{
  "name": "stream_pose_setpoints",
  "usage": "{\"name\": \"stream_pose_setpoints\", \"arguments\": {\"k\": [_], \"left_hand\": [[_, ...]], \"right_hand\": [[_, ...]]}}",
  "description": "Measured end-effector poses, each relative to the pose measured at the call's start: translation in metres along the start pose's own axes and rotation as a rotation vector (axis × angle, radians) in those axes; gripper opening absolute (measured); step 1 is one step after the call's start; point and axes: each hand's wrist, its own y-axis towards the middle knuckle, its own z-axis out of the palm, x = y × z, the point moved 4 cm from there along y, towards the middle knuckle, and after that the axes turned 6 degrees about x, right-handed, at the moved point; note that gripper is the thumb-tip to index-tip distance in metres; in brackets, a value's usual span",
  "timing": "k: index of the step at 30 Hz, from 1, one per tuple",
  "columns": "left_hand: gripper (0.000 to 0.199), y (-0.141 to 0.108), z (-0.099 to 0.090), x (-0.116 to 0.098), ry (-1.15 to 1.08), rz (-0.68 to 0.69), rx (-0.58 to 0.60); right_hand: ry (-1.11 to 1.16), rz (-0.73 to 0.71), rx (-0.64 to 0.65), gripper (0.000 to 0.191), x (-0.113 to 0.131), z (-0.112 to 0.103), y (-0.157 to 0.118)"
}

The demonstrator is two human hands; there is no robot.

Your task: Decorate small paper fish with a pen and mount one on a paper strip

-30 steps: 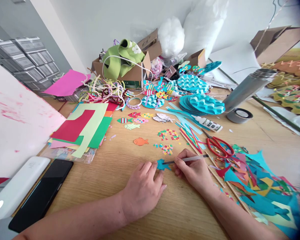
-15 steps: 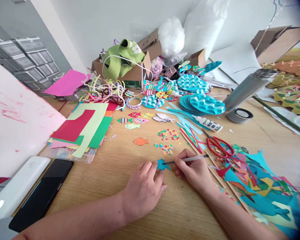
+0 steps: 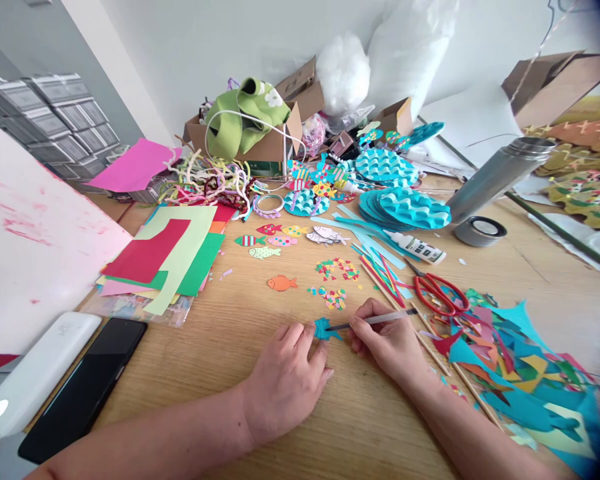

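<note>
A small blue paper fish (image 3: 323,329) lies on the wooden table in front of me. My left hand (image 3: 290,370) holds it down, with the index fingertip and thumb at its left and lower edges. In my right hand (image 3: 383,337) a slim pen (image 3: 380,319) is gripped between thumb and fingers, its tip on the fish. Just beyond is a plain orange paper fish (image 3: 283,283). Several decorated paper fish (image 3: 283,241) lie farther back, beside small heaps of coloured paper dots (image 3: 333,298).
Red-handled scissors (image 3: 440,297), a glue bottle (image 3: 415,247) and a heap of paper scraps (image 3: 525,373) lie to the right. A steel flask (image 3: 500,180) stands behind them. Coloured sheets (image 3: 200,263), a phone (image 3: 83,390) and a white power bank (image 3: 40,370) are on the left.
</note>
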Motion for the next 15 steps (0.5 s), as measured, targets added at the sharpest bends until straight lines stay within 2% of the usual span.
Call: {"name": "stream_pose_setpoints", "arguments": {"k": [15], "left_hand": [[0.028, 0.0003, -0.0011, 0.0000, 0.004, -0.003, -0.005]], "right_hand": [[-0.005, 0.008, 0.014, 0.026, 0.0001, 0.0010, -0.0009]]}}
